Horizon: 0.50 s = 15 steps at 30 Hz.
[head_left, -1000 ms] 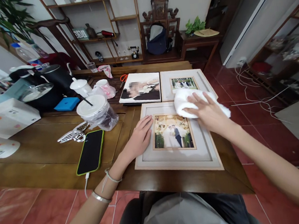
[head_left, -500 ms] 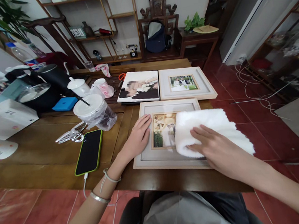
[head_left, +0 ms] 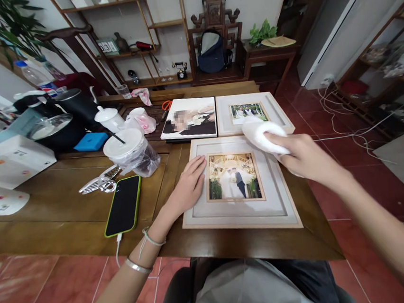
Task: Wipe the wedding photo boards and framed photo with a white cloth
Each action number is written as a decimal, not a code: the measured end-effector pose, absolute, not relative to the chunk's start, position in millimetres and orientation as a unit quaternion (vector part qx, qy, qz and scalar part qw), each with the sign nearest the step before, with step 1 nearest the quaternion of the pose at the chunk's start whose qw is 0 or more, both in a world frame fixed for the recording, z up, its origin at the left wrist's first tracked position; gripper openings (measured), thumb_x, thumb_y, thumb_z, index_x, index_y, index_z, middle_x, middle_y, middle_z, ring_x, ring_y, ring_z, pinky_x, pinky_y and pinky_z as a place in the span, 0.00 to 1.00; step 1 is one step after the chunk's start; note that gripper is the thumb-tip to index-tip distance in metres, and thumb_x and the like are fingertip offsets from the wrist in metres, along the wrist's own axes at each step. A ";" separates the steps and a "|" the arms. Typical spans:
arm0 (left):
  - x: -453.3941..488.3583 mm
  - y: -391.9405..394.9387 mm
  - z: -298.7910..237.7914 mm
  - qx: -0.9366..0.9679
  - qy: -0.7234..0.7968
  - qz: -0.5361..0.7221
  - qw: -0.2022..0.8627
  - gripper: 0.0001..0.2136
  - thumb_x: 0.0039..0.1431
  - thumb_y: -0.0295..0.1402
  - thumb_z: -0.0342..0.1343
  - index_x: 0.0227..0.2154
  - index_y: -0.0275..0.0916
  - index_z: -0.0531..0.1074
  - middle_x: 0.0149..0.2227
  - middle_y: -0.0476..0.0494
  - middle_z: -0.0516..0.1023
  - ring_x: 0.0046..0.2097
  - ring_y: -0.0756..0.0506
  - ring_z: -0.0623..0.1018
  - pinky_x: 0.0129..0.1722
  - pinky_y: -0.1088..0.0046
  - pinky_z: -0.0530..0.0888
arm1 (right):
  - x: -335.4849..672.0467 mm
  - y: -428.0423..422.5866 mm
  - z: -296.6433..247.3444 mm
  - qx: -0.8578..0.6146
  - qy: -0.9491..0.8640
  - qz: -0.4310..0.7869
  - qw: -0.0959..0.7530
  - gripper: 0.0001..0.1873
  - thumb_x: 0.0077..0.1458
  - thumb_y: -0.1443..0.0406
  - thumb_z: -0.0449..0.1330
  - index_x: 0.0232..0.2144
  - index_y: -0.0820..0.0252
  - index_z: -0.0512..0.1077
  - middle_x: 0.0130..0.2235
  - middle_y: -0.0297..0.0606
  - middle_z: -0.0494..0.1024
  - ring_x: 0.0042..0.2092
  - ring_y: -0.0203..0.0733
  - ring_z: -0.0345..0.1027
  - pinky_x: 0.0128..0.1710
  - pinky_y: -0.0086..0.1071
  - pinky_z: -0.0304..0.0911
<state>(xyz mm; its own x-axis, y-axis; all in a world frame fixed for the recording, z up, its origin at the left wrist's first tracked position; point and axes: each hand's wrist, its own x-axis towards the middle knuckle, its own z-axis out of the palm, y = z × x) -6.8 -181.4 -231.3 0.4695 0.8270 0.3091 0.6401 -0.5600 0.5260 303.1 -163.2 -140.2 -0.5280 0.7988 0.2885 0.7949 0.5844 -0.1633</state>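
Note:
A framed wedding photo [head_left: 242,214] with a wide pale mat lies flat on the wooden table [head_left: 67,202] in front of me. My left hand [head_left: 190,186] rests open and flat on the frame's left border. My right hand [head_left: 304,156] is closed around a bunched white cloth [head_left: 262,133] over the frame's upper right corner. Two more pictures lie beyond: a frameless print [head_left: 190,119] and a second framed photo [head_left: 251,113].
Left of the frame lie a green-cased phone [head_left: 124,211] on a charging cable, a metal clip [head_left: 99,182] and a lidded cup in a plastic bag [head_left: 134,153]. Pots, a white box and a teapot crowd the far left. Cables trail over the red tile floor at right.
My right hand swept the cloth down over the photo, then back up to the frame's top right corner, bunching it. My left hand stayed on the frame's left border.

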 end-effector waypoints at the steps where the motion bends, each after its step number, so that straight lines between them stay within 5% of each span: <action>1: -6.9 -181.4 -231.3 0.840 0.437 0.273 0.172 0.21 0.66 0.30 0.40 0.61 0.36 0.58 0.63 0.35 0.59 0.65 0.41 0.55 0.64 0.52 0.56 | 293.3 -156.4 -150.1 -0.463 -0.872 -0.040 0.153 0.34 0.45 0.78 0.49 0.56 0.61 0.65 0.46 0.45 0.76 0.42 0.50 0.71 0.41 0.43 0.67; 3: -6.8 -181.5 -231.2 0.839 0.435 0.277 0.173 0.21 0.66 0.30 0.40 0.61 0.37 0.58 0.63 0.36 0.59 0.65 0.41 0.56 0.63 0.51 0.56 | 272.9 -148.3 -169.6 -0.440 -0.887 -0.106 0.094 0.33 0.44 0.79 0.51 0.54 0.59 0.67 0.57 0.47 0.68 0.57 0.58 0.61 0.52 0.53 0.60; 6: -6.2 -182.0 -230.9 0.836 0.439 0.279 0.174 0.21 0.66 0.30 0.40 0.61 0.37 0.58 0.63 0.36 0.60 0.65 0.40 0.56 0.63 0.50 0.56 | 253.2 -151.1 -188.3 -0.419 -0.896 -0.142 0.046 0.27 0.46 0.80 0.53 0.48 0.60 0.73 0.60 0.49 0.63 0.62 0.65 0.50 0.57 0.62 0.49; 15: -4.6 -182.7 -230.8 0.835 0.444 0.278 0.168 0.21 0.66 0.30 0.40 0.61 0.36 0.58 0.63 0.36 0.60 0.65 0.41 0.56 0.64 0.51 0.56 | 257.1 -254.5 -173.1 -0.361 -0.928 -0.093 0.016 0.18 0.43 0.73 0.59 0.37 0.53 0.79 0.55 0.47 0.71 0.57 0.65 0.61 0.54 0.57 0.60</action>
